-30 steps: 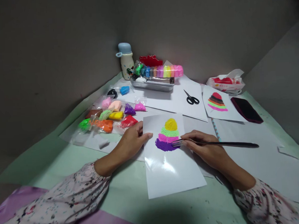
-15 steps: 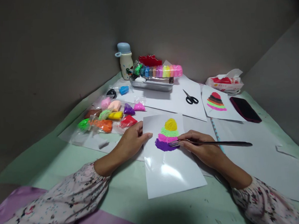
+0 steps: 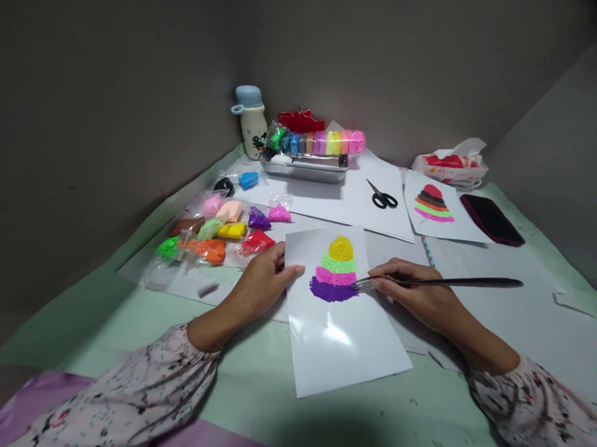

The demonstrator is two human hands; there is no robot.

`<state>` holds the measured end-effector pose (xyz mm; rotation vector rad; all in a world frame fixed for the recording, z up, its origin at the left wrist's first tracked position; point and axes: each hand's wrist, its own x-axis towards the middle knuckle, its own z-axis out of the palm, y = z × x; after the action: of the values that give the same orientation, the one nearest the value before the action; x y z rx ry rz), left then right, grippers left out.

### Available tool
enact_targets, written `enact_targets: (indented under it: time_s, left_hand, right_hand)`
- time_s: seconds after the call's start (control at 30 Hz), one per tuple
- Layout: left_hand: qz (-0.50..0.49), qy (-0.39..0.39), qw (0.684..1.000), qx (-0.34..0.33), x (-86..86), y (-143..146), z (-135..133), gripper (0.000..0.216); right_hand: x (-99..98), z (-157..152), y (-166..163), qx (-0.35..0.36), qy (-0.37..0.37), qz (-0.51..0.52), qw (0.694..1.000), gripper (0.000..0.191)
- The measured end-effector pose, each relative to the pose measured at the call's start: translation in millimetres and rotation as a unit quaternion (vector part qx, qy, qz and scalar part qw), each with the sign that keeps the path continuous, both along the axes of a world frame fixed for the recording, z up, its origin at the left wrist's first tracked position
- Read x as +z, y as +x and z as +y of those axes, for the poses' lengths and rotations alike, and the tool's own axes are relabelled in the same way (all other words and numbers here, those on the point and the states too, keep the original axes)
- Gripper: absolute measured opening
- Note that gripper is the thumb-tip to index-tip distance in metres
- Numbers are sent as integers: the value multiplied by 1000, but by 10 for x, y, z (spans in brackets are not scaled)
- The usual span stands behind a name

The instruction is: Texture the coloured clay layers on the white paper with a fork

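A white glossy sheet (image 3: 349, 341) lies in front of me, bearing a layered clay shape (image 3: 335, 275) in yellow, light green, pink and purple. With the thumb on top and the fingers at its left edge, my left hand (image 3: 264, 282) grips the sheet. My right hand (image 3: 417, 290) is closed around a fork (image 3: 462, 282) with a dark handle. The fork's tines are at the right end of the purple layer; whether they touch the clay I cannot tell.
Bagged clay pieces (image 3: 210, 251) lie to the left. Behind are a bottle (image 3: 253, 126), a metal tray (image 3: 306, 173) carrying a clay pack (image 3: 324, 143), and scissors (image 3: 383, 198). At right are another clay picture (image 3: 432, 204), a tissue pack (image 3: 450, 167) and a phone (image 3: 492, 219).
My right hand has moved right with the fork, its tines shifting from over the purple layer to that layer's right end. My left hand stays at the sheet's edge.
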<state>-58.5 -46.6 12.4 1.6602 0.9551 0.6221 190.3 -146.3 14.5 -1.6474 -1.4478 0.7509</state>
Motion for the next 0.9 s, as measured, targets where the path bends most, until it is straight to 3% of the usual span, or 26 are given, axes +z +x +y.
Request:
enact_targets:
  time_s: [0.57, 0.9]
  left_hand:
    - [-28, -10, 1000, -2, -47, 26, 10, 25]
    - [-3, -8, 1000, 0, -7, 18, -4, 23]
  right_hand:
    - [-41, 42, -131, 67, 33, -13, 997, 16]
    - [-25, 7, -34, 44, 14, -32, 998, 13]
